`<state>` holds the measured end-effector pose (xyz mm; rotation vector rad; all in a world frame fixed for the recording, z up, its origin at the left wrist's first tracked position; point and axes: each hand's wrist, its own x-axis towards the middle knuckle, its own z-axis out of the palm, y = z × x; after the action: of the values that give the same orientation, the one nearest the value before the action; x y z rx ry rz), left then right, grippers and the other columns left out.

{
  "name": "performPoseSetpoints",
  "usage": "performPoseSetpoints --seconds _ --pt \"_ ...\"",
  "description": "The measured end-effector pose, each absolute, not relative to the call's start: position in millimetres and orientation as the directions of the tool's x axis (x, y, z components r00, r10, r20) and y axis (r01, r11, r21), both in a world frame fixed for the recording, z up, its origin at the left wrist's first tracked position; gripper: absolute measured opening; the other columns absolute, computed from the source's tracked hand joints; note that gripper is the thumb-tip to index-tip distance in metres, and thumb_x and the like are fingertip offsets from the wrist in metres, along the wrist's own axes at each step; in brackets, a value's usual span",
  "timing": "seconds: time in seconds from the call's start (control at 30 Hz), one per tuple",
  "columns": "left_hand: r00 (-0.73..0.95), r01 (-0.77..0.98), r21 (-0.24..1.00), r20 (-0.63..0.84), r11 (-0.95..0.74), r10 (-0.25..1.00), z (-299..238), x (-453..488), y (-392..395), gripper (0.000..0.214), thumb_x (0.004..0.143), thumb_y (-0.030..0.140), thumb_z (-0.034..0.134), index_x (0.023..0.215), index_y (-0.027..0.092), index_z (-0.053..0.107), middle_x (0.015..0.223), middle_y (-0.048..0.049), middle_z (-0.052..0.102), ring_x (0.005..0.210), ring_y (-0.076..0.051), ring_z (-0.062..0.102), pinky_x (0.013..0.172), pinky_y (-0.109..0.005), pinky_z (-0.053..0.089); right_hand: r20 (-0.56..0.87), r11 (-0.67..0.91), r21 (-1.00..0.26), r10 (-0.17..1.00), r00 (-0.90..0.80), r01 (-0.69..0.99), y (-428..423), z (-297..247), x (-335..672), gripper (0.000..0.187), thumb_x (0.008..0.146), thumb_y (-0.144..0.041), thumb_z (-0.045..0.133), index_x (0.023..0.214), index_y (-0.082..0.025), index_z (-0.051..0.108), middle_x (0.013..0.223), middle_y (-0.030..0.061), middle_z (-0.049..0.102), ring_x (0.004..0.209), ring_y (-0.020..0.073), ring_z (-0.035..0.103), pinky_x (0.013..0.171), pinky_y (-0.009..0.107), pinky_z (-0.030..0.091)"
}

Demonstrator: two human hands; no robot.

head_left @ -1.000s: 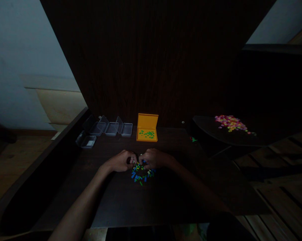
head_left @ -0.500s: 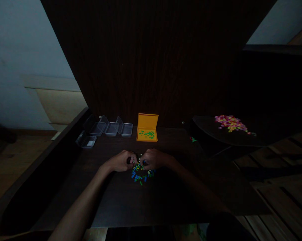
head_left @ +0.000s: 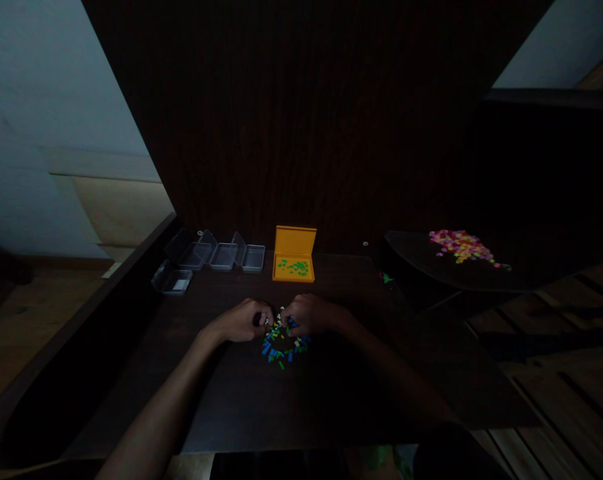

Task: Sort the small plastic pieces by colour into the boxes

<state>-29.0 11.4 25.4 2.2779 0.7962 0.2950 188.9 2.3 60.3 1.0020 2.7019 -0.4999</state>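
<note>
A loose ring of small building bricks [head_left: 271, 352], blue, green, yellow and white, lies on the dark wooden table. At its upper left edge is my left hand [head_left: 242, 321], fingers curled and thumb and fingertips closed at the bricks. My right hand [head_left: 309, 315] bends over the upper right of the pile, its fingers closed downward among the pieces. Whatever either hand pinches is too small and dark to make out. Beyond my hands stands an opened orange box [head_left: 295, 241] with several green bricks [head_left: 299, 268] in its base.
Clear plastic boxes with raised lids, including one box [head_left: 253, 258], stand at the back left. A small box [head_left: 176, 283] holds a white label. Pink and yellow pieces [head_left: 461, 245] are heaped on a side shelf. A red and green item [head_left: 385, 277] lies at the right edge.
My right hand has shifted very slightly right over the bricks, its fingers moving a little. My left hand stays in place.
</note>
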Motion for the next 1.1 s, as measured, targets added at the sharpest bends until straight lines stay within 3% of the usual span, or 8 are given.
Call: performPoseSetpoints --seconds 0.53,0.7,0.93,1.1 --pt "0.768 0.464 0.710 -0.024 -0.530 0.640 30 -28 10 0.014 0.074 0.013 0.057 0.081 0.014 0.069 0.070 0.0000 0.062 0.062 -0.010 0.053 0.059 -0.019 0.039 -0.336 0.700 -0.210 0.604 -0.723 0.682 2 59 189 0.018 0.082 -0.031 0.066 0.097 -0.023 0.070 0.092 0.0041 0.070 0.096 0.0222 0.059 0.077 0.029 0.039" --pt "0.697 0.479 0.725 0.030 -0.495 0.717 34 -25 12 0.016 0.076 0.014 0.056 0.085 0.014 0.070 0.068 0.0005 0.060 0.060 -0.009 0.051 0.057 -0.019 0.038 -0.331 0.703 -0.197 0.608 -0.721 0.683 1 57 189 0.018 0.081 -0.030 0.065 0.098 -0.023 0.070 0.090 0.0042 0.070 0.095 0.0222 0.059 0.076 0.029 0.039" --pt "0.570 0.574 0.590 0.210 -0.568 0.795 43 -9 32 0.016 0.081 0.014 0.055 0.087 0.016 0.070 0.079 -0.0042 0.066 0.078 -0.016 0.058 0.077 -0.026 0.044 -0.299 0.708 -0.202 0.613 -0.731 0.677 -2 54 190 0.018 0.082 -0.029 0.064 0.098 -0.024 0.070 0.090 0.0036 0.070 0.094 0.0210 0.059 0.074 0.028 0.040" --pt "0.517 0.671 0.499 0.216 -0.549 0.828 43 11 65 0.016 0.082 0.016 0.056 0.086 0.016 0.071 0.085 -0.0071 0.068 0.085 -0.019 0.060 0.085 -0.029 0.045 -0.290 0.700 -0.234 0.612 -0.736 0.675 -4 56 190 0.015 0.082 -0.028 0.064 0.094 -0.022 0.070 0.088 0.0021 0.070 0.087 0.0184 0.060 0.070 0.026 0.039"
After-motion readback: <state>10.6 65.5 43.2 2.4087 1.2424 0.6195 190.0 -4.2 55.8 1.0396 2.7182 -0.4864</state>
